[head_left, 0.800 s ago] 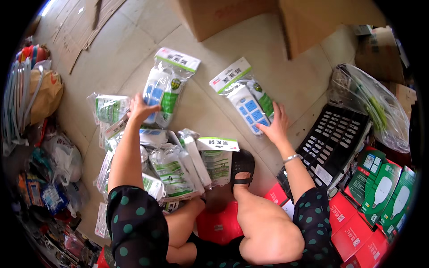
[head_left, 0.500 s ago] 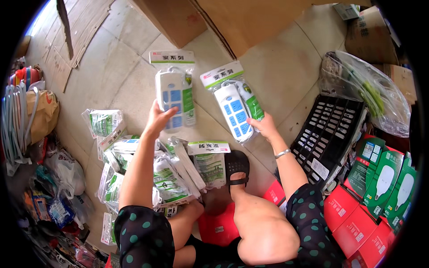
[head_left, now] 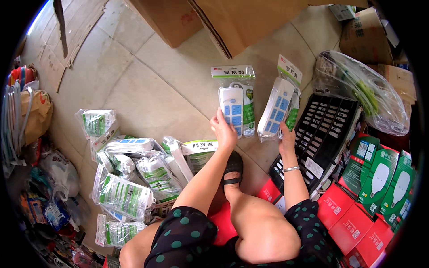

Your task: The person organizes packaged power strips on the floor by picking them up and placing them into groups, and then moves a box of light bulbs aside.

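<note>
My left hand [head_left: 225, 129] is closed on the lower edge of a bagged power strip [head_left: 231, 105], white with blue sockets. Its clear bag has a printed header card at the top and a green-wrapped coiled cord beside the strip. A second bagged power strip [head_left: 275, 107] of the same look, tilted to the right, is pinched at its lower right side by my right hand [head_left: 287, 139]. The two packs are side by side, a small gap between them. To my left lies a heap of similar bagged power strips [head_left: 158, 176], some face down.
Cardboard boxes [head_left: 250, 22] stand ahead. On the right are a black tray with small compartments [head_left: 319, 129], a clear plastic bag [head_left: 380, 96], and red-and-green bulb boxes [head_left: 375, 174]. Bagged goods [head_left: 58, 172] and pale hoses [head_left: 15, 116] crowd the left side.
Both hands have moved right with their power strips. The left one has travelled farther, closing toward the other, and the right one now leans to the right. More of the heap shows.
</note>
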`<state>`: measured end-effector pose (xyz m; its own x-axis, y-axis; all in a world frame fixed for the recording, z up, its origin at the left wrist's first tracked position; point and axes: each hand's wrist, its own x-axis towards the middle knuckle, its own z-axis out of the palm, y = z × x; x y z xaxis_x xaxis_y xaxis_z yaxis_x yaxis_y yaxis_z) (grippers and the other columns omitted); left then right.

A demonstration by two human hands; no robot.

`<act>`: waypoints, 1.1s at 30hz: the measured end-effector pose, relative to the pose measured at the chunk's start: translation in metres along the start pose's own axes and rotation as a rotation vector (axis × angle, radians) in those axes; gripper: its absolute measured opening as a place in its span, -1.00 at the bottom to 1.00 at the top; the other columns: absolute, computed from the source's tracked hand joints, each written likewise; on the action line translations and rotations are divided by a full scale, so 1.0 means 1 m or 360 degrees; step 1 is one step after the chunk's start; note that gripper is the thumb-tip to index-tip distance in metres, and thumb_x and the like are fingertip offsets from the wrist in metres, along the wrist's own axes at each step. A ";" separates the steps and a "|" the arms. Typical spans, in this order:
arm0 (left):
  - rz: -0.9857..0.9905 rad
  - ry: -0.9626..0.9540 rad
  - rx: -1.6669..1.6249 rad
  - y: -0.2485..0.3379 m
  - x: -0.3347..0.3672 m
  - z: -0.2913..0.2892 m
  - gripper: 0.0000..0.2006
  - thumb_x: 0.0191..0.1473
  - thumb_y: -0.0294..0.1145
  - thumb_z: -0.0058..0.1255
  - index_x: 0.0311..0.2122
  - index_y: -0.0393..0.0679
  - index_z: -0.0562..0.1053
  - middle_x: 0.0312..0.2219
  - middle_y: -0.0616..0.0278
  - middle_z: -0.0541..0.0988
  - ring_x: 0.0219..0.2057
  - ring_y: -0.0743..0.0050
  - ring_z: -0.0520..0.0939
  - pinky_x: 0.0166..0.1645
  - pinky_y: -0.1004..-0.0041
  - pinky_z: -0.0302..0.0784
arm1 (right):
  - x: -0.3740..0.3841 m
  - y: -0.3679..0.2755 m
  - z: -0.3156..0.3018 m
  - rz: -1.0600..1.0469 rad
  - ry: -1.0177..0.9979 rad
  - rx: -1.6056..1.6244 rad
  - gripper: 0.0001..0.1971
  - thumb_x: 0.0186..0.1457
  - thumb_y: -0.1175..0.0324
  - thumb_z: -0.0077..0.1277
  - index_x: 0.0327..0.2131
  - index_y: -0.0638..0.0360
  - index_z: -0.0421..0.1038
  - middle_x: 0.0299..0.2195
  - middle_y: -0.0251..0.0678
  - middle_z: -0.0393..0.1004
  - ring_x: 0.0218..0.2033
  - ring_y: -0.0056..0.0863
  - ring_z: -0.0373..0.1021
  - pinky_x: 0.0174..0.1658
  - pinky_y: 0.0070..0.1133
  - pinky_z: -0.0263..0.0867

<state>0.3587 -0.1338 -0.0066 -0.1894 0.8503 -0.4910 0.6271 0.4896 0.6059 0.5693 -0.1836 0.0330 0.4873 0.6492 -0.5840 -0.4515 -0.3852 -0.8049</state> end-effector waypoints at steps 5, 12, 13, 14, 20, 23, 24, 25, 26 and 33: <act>0.0193 -0.0221 -0.0295 -0.053 0.005 -0.015 -0.16 -0.13 -0.60 0.08 0.25 -0.13 -0.09 -0.37 0.05 0.46 -0.32 0.23 0.51 -0.15 0.34 0.44 | -0.010 -0.004 0.029 0.0008 -0.0097 0.0029 -0.63 -0.05 0.38 0.19 -0.15 0.24 0.37 -0.24 -0.37 0.47 -0.26 -0.59 0.38 -0.14 -0.61 0.29; 0.0019 -0.0334 -0.0893 -0.062 0.006 0.001 -0.38 0.06 -0.14 0.01 0.15 -0.26 0.16 -0.19 -0.13 0.38 -0.17 0.07 0.44 -0.03 0.26 0.34 | 0.008 0.017 0.069 0.0057 -0.0365 -0.1118 -0.45 -0.14 0.18 0.25 -0.13 0.33 0.31 -0.26 -0.27 0.45 -0.24 -0.46 0.39 -0.11 -0.57 0.30; 0.0009 -0.0333 -0.0886 -0.063 0.003 0.001 -0.38 0.06 -0.14 0.01 0.15 -0.26 0.16 -0.19 -0.13 0.38 -0.17 0.07 0.44 -0.03 0.26 0.34 | 0.004 0.020 0.072 0.0069 -0.0369 -0.1116 -0.45 -0.14 0.18 0.25 -0.13 0.33 0.31 -0.26 -0.27 0.45 -0.24 -0.46 0.39 -0.11 -0.57 0.30; 0.0096 -0.0292 -0.0737 -0.063 -0.001 0.000 -0.38 0.07 -0.10 -0.01 0.14 -0.26 0.17 -0.17 -0.15 0.38 -0.15 0.05 0.44 -0.02 0.24 0.34 | -0.002 0.020 0.073 0.0196 -0.0423 -0.0881 -0.43 -0.14 0.18 0.25 -0.11 0.31 0.29 -0.24 -0.26 0.44 -0.23 -0.44 0.39 -0.12 -0.57 0.31; 0.0085 -0.0949 -0.1412 -0.014 -0.012 -0.038 -0.29 -0.08 -0.32 0.17 0.17 -0.23 0.12 -0.02 -0.15 0.30 -0.02 0.00 0.35 0.01 0.19 0.33 | -0.011 -0.001 0.073 0.0246 -0.0605 -0.0602 -0.46 -0.12 0.33 0.21 -0.06 0.26 0.23 -0.21 -0.28 0.40 -0.21 -0.48 0.38 -0.14 -0.56 0.33; 0.0385 -0.0465 -0.0932 -0.009 -0.037 -0.031 -0.24 -0.10 -0.30 0.17 0.19 -0.25 0.09 -0.03 -0.17 0.30 -0.02 -0.09 0.32 0.08 0.18 0.23 | -0.020 0.001 0.058 -0.0144 -0.0458 -0.0706 -0.51 -0.10 0.47 0.15 -0.05 0.26 0.23 -0.24 -0.32 0.40 -0.25 -0.54 0.37 -0.16 -0.59 0.34; 0.0437 -0.0503 -0.0820 0.000 -0.040 -0.036 -0.29 -0.06 -0.30 0.14 0.19 -0.20 0.12 -0.03 -0.10 0.32 -0.04 -0.01 0.35 0.05 0.22 0.28 | -0.016 -0.002 0.052 -0.0088 -0.0423 -0.0622 -0.50 -0.10 0.49 0.13 -0.04 0.26 0.22 -0.25 -0.32 0.40 -0.26 -0.54 0.37 -0.17 -0.59 0.34; 0.0489 -0.0547 -0.0713 0.005 -0.043 -0.042 -0.33 -0.03 -0.30 0.12 0.19 -0.14 0.14 -0.04 -0.03 0.33 -0.06 0.06 0.39 0.03 0.26 0.34 | -0.010 -0.005 0.045 -0.0035 -0.0383 -0.0542 -0.50 -0.10 0.50 0.12 -0.04 0.25 0.21 -0.26 -0.32 0.40 -0.28 -0.53 0.37 -0.18 -0.59 0.33; 0.0472 -0.0543 -0.0700 0.005 -0.042 -0.050 -0.33 -0.03 -0.30 0.12 0.19 -0.14 0.14 -0.04 -0.03 0.33 -0.06 0.06 0.39 0.03 0.26 0.34 | 0.002 0.003 0.035 -0.0023 -0.0317 -0.0657 -0.49 -0.11 0.48 0.12 -0.03 0.26 0.20 -0.26 -0.31 0.40 -0.28 -0.53 0.37 -0.18 -0.59 0.32; 0.1050 -0.0948 0.0471 -0.019 0.010 -0.177 -0.63 -0.08 -0.41 0.05 -0.08 -0.13 0.42 -0.14 0.05 0.45 -0.06 0.02 0.40 0.02 0.20 0.34 | 0.007 0.014 0.039 -0.1286 0.0216 -0.2013 -0.30 -0.19 0.43 0.09 0.10 0.32 0.09 0.02 0.02 0.21 0.08 -0.13 0.16 0.15 -0.35 0.05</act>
<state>0.2116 -0.1004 0.0877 0.6401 0.6594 -0.3943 0.6522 -0.1952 0.7324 0.5371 -0.1589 0.0215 0.3784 0.9202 0.0999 0.8538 -0.3053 -0.4217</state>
